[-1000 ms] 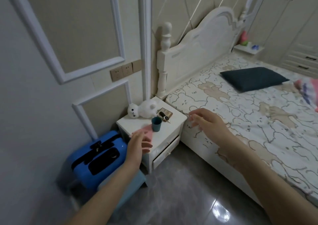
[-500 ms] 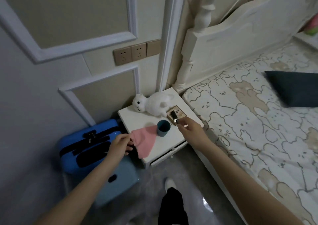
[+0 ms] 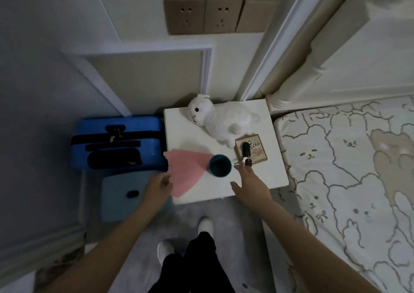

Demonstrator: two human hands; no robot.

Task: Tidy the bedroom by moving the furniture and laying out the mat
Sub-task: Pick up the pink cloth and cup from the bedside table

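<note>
At the centre of the frame stood the small white bedside cabinet (image 3: 224, 180), its flat top serving as the surface for several things. Across its upper part lay a white plush cat toy (image 3: 220, 118) on its side, head toward the left. Just below and right of the toy sat a small brown printed box (image 3: 255, 150) with a dark key fob (image 3: 245, 149) lying over it. Near the middle stood a dark teal cup (image 3: 220, 165), upright, its left side touching a pink cloth (image 3: 187, 171) that spread to the surface's left edge and overhung it.

The left hand (image 3: 158, 187) was at that left edge beside the cloth; its fingers curled downward, though whether they gripped the edge or only the cloth could not be told from this angle. The right hand (image 3: 251, 186) hovered over the lower right of the surface, fingers spread and holding nothing, fingertips close to the fob.

Left of the cabinet stood a glossy blue hard-shell suitcase (image 3: 116, 145), with a pale blue plastic stool (image 3: 122, 197) below it. A bed with a bear-patterned sheet (image 3: 349, 180) filled the right side.
</note>
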